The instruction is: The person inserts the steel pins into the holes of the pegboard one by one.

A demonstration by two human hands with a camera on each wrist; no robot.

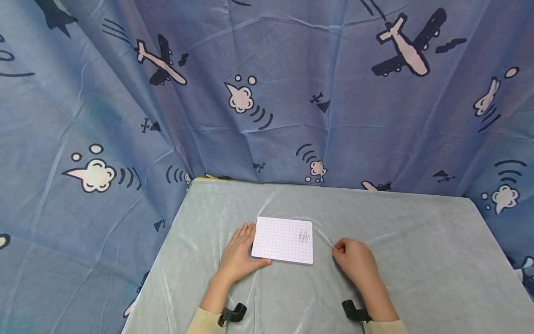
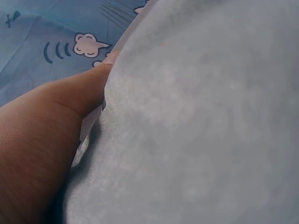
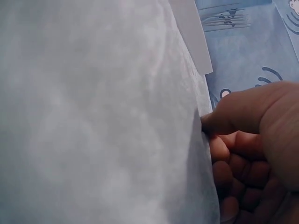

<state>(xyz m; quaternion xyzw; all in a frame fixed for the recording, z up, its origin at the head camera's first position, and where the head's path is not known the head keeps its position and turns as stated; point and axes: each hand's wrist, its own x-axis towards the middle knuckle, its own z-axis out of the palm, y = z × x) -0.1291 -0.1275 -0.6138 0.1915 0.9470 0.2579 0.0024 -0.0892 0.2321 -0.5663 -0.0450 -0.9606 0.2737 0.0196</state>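
A white board (image 1: 282,239) dotted with a grid of small holes lies on the cloth, with several thin dark pins (image 1: 303,236) near its upper right corner. My left hand (image 1: 238,255) rests around the board's lower left corner, fingers fairly straight along the left edge and thumb at the front edge. Right of the board, my right hand (image 1: 358,262) is down at the cloth, fingers curled and thumb close to the index finger. Whether those fingertips pinch anything is hidden. In the right wrist view the pins (image 3: 226,19) stand out from the board's face (image 3: 194,37).
A pale grey plush cloth (image 1: 417,250) covers the table, with soft creases around the board. Behind and beside it hangs a blue curtain (image 1: 283,102) printed with planes and clouds. Each wrist wears a black camera mount (image 1: 235,313).
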